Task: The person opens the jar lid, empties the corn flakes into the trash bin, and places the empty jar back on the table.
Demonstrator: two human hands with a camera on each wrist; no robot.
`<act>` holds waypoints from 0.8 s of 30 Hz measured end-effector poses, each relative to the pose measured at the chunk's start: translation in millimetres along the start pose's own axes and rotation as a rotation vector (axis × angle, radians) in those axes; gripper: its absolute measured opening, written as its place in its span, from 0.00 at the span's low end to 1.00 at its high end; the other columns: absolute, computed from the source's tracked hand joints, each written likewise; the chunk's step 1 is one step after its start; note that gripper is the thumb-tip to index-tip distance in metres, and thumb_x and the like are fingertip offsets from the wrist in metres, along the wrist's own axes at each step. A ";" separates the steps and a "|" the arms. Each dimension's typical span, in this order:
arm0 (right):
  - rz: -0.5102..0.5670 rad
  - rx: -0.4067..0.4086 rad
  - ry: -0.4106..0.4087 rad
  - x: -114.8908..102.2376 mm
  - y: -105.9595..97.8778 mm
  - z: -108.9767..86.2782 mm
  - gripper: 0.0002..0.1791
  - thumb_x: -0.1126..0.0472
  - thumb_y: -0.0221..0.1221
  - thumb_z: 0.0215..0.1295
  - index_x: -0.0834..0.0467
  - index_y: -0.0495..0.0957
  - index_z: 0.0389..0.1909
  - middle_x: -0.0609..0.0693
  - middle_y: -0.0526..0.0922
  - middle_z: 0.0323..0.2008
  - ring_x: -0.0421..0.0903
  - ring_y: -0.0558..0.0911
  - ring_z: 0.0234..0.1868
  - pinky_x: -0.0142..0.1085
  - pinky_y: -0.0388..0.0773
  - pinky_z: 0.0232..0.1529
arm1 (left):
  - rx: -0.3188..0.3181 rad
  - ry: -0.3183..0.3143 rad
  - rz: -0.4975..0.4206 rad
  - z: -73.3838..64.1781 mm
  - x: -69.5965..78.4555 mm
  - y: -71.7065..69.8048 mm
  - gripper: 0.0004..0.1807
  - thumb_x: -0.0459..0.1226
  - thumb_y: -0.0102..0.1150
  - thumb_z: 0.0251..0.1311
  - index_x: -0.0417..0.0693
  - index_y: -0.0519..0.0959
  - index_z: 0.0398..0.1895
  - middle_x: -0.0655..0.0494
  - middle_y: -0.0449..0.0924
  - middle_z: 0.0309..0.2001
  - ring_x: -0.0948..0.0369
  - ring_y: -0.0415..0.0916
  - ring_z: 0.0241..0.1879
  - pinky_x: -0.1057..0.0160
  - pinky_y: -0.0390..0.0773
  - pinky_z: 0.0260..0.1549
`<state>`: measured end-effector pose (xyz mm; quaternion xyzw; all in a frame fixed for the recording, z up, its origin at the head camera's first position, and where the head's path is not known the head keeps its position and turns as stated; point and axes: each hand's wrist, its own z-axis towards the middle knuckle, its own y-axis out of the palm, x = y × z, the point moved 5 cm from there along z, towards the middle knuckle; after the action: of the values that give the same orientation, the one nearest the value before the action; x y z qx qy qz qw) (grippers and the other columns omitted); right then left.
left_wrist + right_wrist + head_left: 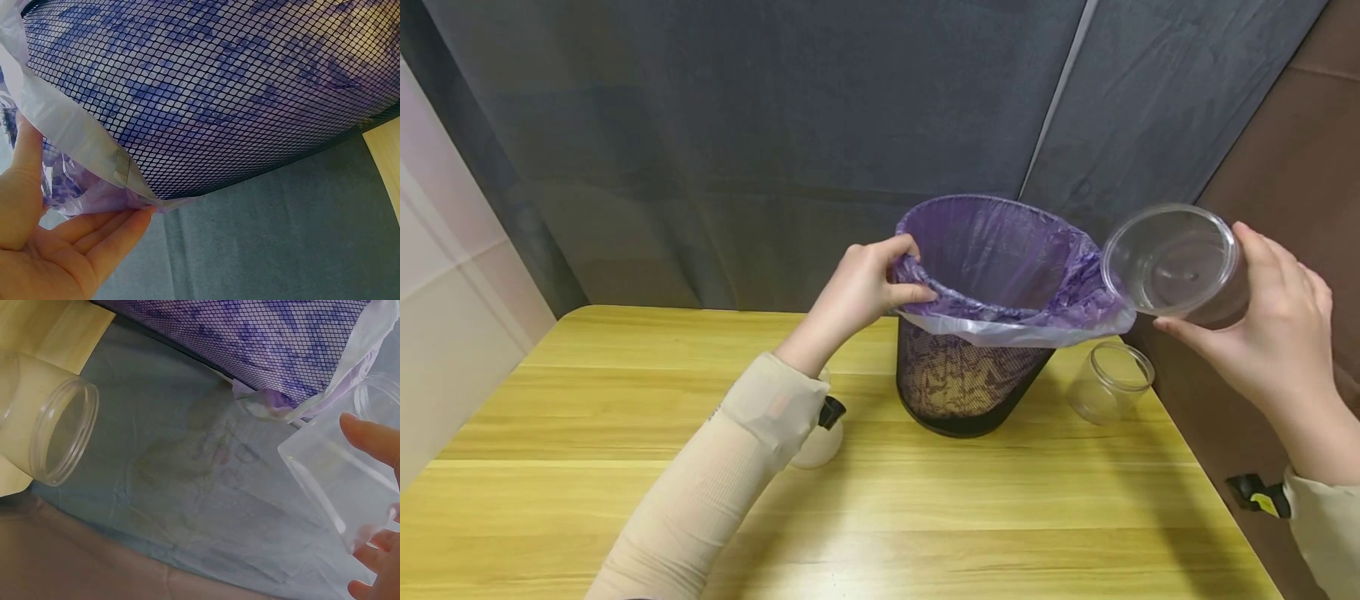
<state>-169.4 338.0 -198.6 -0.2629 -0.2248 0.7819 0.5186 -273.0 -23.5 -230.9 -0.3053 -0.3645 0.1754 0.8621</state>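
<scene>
A black mesh trash bin [970, 383] stands on the table, lined with a purple trash bag [992, 250] folded over its rim. My left hand [880, 271] pinches the bag and the rim at the left side, thumb inside the near edge in the head view. Past the bin's right rim, my right hand [1285, 308] holds a clear plastic jar [1172, 267] up in the air. The jar is tilted with its round mouth toward the bin, and its rim overlaps the bag's edge in the head view. Nothing shows inside it.
A second clear jar [1108, 387] stands uncapped on the wooden table [625, 400], right of the bin near the table's right edge. Under my left forearm a pale round thing [820, 448] is mostly hidden. Dark cloth [775, 125] hangs behind the table.
</scene>
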 end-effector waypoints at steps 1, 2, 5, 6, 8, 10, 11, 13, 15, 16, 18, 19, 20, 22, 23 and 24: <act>0.005 0.002 0.008 1.0 0.2 -1.5 0.60 0.60 0.76 0.26 0.57 0.60 0.70 0.65 0.67 0.63 0.62 0.64 0.64 0.56 0.47 0.65 | 0.000 -0.001 -0.002 0.0 0.0 -0.1 0.18 0.43 0.75 0.46 0.48 0.75 0.33 0.58 0.62 0.18 0.61 0.59 0.20 0.63 0.60 0.20; 0.010 0.002 0.018 2.3 0.5 -3.1 0.61 0.60 0.76 0.26 0.57 0.60 0.70 0.65 0.67 0.63 0.62 0.64 0.64 0.56 0.47 0.65 | 0.000 -0.002 -0.003 -0.1 0.1 -0.3 0.18 0.43 0.75 0.46 0.48 0.75 0.33 0.58 0.62 0.18 0.61 0.59 0.20 0.63 0.60 0.20; 0.029 0.001 0.050 6.3 2.7 -7.8 0.61 0.60 0.77 0.26 0.56 0.60 0.70 0.65 0.67 0.63 0.62 0.64 0.64 0.57 0.47 0.64 | -0.001 -0.005 -0.004 -0.1 0.0 -0.3 0.18 0.43 0.75 0.46 0.48 0.75 0.33 0.57 0.63 0.18 0.61 0.59 0.20 0.63 0.60 0.20; 0.039 -0.001 0.065 7.7 3.6 -9.5 0.61 0.61 0.77 0.26 0.56 0.60 0.70 0.65 0.66 0.63 0.62 0.64 0.64 0.57 0.46 0.64 | -0.002 -0.006 -0.003 0.0 -0.1 -0.2 0.18 0.43 0.75 0.46 0.48 0.75 0.33 0.57 0.63 0.18 0.61 0.59 0.20 0.63 0.60 0.20; 0.058 -0.009 0.094 10.1 5.4 -12.8 0.62 0.62 0.77 0.27 0.55 0.59 0.71 0.65 0.66 0.64 0.63 0.63 0.64 0.57 0.45 0.64 | -0.004 -0.011 0.000 0.1 -0.3 -0.1 0.18 0.43 0.75 0.47 0.49 0.75 0.34 0.57 0.62 0.18 0.61 0.59 0.20 0.63 0.60 0.20; 0.071 -0.019 0.117 11.8 7.3 -15.7 0.62 0.63 0.78 0.28 0.54 0.58 0.72 0.65 0.65 0.64 0.63 0.62 0.65 0.58 0.44 0.64 | -0.006 -0.015 0.001 0.1 -0.7 0.1 0.18 0.43 0.74 0.47 0.49 0.75 0.34 0.57 0.62 0.18 0.61 0.59 0.20 0.63 0.60 0.20; 0.077 -0.024 0.128 12.4 7.9 -17.2 0.62 0.63 0.78 0.28 0.54 0.57 0.72 0.65 0.65 0.65 0.63 0.62 0.65 0.58 0.43 0.64 | -0.007 -0.016 0.000 0.1 -0.9 0.2 0.18 0.43 0.74 0.47 0.49 0.75 0.34 0.56 0.62 0.18 0.61 0.59 0.20 0.63 0.60 0.20; 0.083 -0.030 0.141 13.2 8.9 -20.0 0.62 0.64 0.78 0.29 0.54 0.57 0.72 0.64 0.64 0.65 0.63 0.61 0.66 0.59 0.43 0.64 | -0.006 -0.017 0.000 0.0 -1.1 0.2 0.17 0.43 0.75 0.47 0.49 0.75 0.34 0.56 0.62 0.18 0.61 0.59 0.20 0.63 0.60 0.20; 0.091 -0.032 0.154 14.4 9.9 -22.7 0.62 0.64 0.78 0.29 0.53 0.57 0.72 0.64 0.64 0.65 0.62 0.61 0.66 0.59 0.43 0.64 | -0.005 -0.015 -0.003 -0.1 -1.1 0.5 0.17 0.43 0.75 0.47 0.49 0.75 0.34 0.56 0.62 0.18 0.62 0.59 0.20 0.63 0.60 0.20; 0.096 -0.033 0.160 15.1 10.5 -24.3 0.62 0.65 0.78 0.28 0.53 0.57 0.72 0.64 0.64 0.65 0.62 0.61 0.66 0.59 0.43 0.64 | -0.006 -0.014 -0.005 0.0 -1.0 0.7 0.17 0.43 0.75 0.47 0.49 0.75 0.34 0.56 0.62 0.17 0.62 0.59 0.20 0.63 0.60 0.20; 0.106 -0.034 0.174 16.5 11.7 -27.4 0.63 0.66 0.78 0.28 0.52 0.58 0.72 0.63 0.64 0.65 0.61 0.61 0.66 0.60 0.43 0.64 | -0.006 -0.012 -0.006 0.1 -0.8 1.1 0.17 0.43 0.74 0.47 0.49 0.75 0.34 0.56 0.62 0.17 0.62 0.59 0.20 0.63 0.60 0.20; 0.112 -0.033 0.180 17.2 12.2 -29.0 0.63 0.66 0.79 0.28 0.52 0.58 0.72 0.63 0.64 0.65 0.61 0.61 0.66 0.60 0.43 0.64 | -0.007 -0.011 -0.008 0.1 -0.8 1.4 0.17 0.43 0.74 0.47 0.48 0.75 0.34 0.56 0.63 0.18 0.62 0.59 0.20 0.63 0.60 0.20; 0.119 -0.034 0.188 17.9 12.8 -30.6 0.63 0.67 0.79 0.28 0.51 0.58 0.72 0.62 0.64 0.65 0.60 0.61 0.66 0.60 0.43 0.64 | -0.007 -0.009 -0.009 0.2 -0.7 1.5 0.17 0.43 0.74 0.47 0.48 0.75 0.34 0.56 0.63 0.18 0.62 0.59 0.20 0.63 0.60 0.20; 0.130 -0.038 0.205 18.8 14.2 -34.0 0.63 0.67 0.79 0.28 0.49 0.58 0.72 0.61 0.64 0.66 0.59 0.60 0.67 0.60 0.43 0.64 | -0.007 -0.007 -0.011 0.3 -0.7 1.7 0.17 0.42 0.74 0.47 0.48 0.75 0.34 0.55 0.63 0.18 0.62 0.59 0.20 0.63 0.60 0.20; 0.137 -0.040 0.214 19.1 14.7 -35.6 0.63 0.67 0.79 0.28 0.49 0.59 0.72 0.61 0.65 0.66 0.59 0.60 0.67 0.60 0.43 0.64 | -0.007 -0.006 -0.010 0.2 -0.6 1.7 0.17 0.42 0.74 0.47 0.48 0.75 0.34 0.55 0.63 0.18 0.62 0.59 0.20 0.63 0.60 0.20; 0.143 -0.042 0.225 19.4 15.4 -37.3 0.62 0.67 0.79 0.29 0.48 0.59 0.72 0.61 0.65 0.66 0.59 0.60 0.67 0.61 0.44 0.64 | -0.007 -0.006 -0.011 0.1 -0.5 1.6 0.17 0.42 0.74 0.47 0.48 0.75 0.34 0.55 0.63 0.18 0.62 0.59 0.20 0.63 0.60 0.20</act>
<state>-162.3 353.4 -240.1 -0.3748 -0.1624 0.7776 0.4780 -273.5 -22.6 -232.2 -0.3059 -0.3691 0.1705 0.8609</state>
